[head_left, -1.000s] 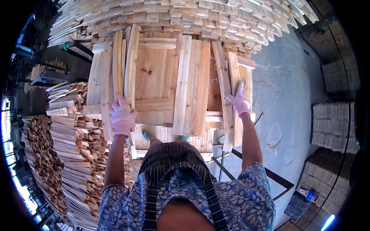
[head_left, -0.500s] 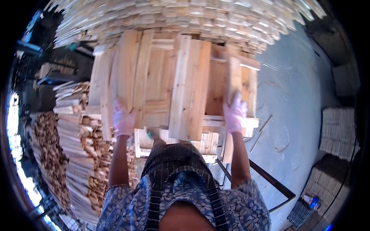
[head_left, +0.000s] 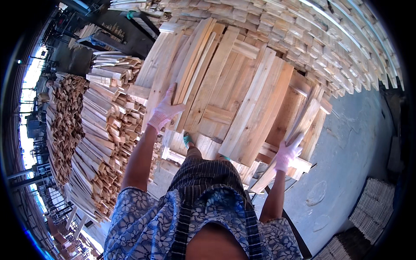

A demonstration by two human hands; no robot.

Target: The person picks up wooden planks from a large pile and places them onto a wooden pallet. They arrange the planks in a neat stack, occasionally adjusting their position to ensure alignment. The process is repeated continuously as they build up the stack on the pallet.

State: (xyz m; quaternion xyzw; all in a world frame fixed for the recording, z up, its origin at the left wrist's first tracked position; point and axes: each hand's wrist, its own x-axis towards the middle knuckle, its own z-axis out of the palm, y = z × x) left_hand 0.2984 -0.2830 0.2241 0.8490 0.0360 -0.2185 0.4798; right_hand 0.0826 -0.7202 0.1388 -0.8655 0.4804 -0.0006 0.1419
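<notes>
Right of centre in the frame, gloved right hand (head_left: 289,154) at the lower end of a tilted narrow plank (head_left: 308,113), thumb to one side, fingers to the other, clamped on the wood by the look. Probably held by that end for being the nearer one. Left of centre, gloved left hand (head_left: 167,110) against the lower ends of long boards (head_left: 197,60), forefinger laid upward along the wood, thumb stretched well apart toward the middle; whether closed on anything underneath, cannot tell. Perhaps spread so as to bear on several boards at once.

At the middle of the frame, a planked wooden panel (head_left: 233,80), seemingly serving as a flat bed. Just to the right, loose flat boards (head_left: 260,108) edge to edge, likely laid parallel for a compact group.

By count: two gloved hands; one narrow plank at the right hand, plus a plank end (head_left: 262,181) below, possibly of the same piece; three flat boards in the middle group; two short cleats (head_left: 245,49) across the panel; at least four long boards at left, overlapping too much for an exact number. Farther out, one big slat stack (head_left: 294,39) at upper right, two wood piles (head_left: 99,130) at left, and two sheet stacks (head_left: 372,208) at lower right.
</notes>
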